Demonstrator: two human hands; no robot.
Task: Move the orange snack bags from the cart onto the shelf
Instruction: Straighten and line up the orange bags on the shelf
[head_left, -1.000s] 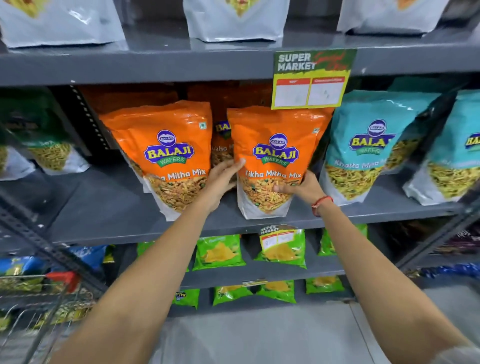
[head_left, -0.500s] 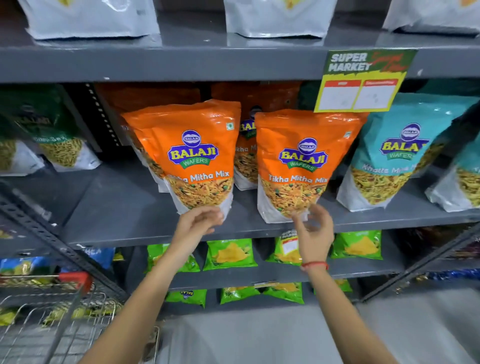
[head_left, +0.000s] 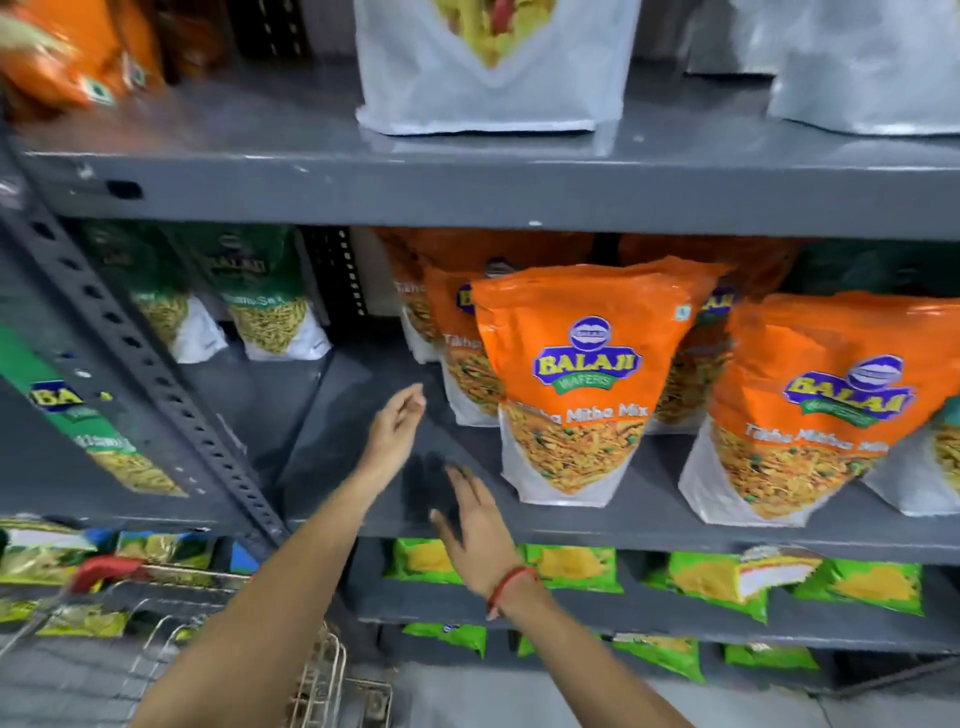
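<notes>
**Both hands empty at the shelf, orange bags standing upright**

2 orange snack bags (head_left: 582, 384) and (head_left: 826, 410) are seen upright at the front edge of the grey shelf (head_left: 649, 525), with more orange bags stacked behind them. The left hand (head_left: 392, 428) is held over the bare left part of the shelf, its fingers (head_left: 413, 402) loosely curled and nothing gripped. The right hand (head_left: 475, 530) is held at the shelf's front edge, fingers spread open, nothing held. A red thread (head_left: 511, 584) is worn on the right wrist. The wire cart (head_left: 156, 639) is seen at lower left.
</notes>
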